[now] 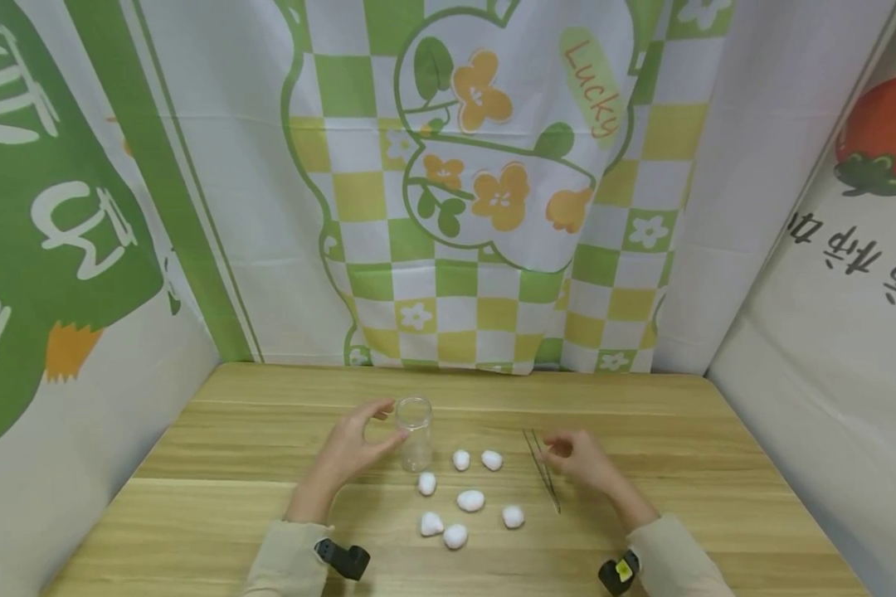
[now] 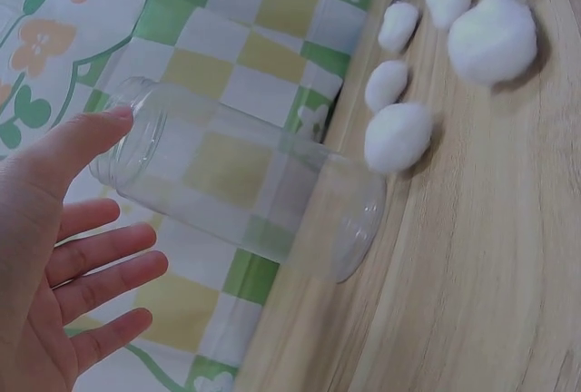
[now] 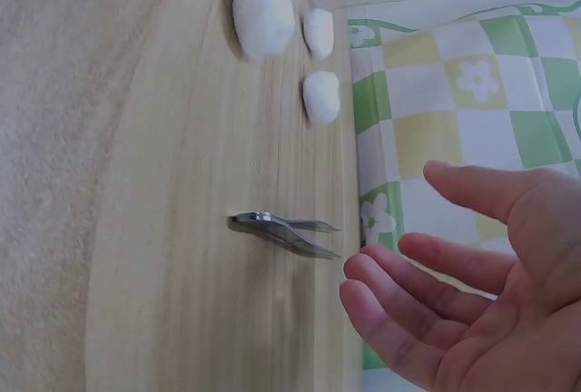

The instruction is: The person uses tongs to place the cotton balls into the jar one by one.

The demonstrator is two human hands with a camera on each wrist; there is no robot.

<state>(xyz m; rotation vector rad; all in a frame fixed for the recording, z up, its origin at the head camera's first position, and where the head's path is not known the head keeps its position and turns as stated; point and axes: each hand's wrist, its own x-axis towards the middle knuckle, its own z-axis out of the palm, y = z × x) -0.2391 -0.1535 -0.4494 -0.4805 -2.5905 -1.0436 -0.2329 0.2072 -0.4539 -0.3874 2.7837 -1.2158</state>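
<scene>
Seven white cotton balls lie loose at the lower centre of the head view, on a pale wooden surface. Just above them stands a clear glass jar, upright and open-mouthed. The left hand cups the jar's left side with relaxed fingers, thumb touching near the rim, not yet closed round it. To the right, slim metal tweezers lie flat; the right hand hovers at their upper end, fingers loose, grasping nothing. Steadying the jar firmly and pinching the tweezers near mid-length would likely give the best control.
</scene>
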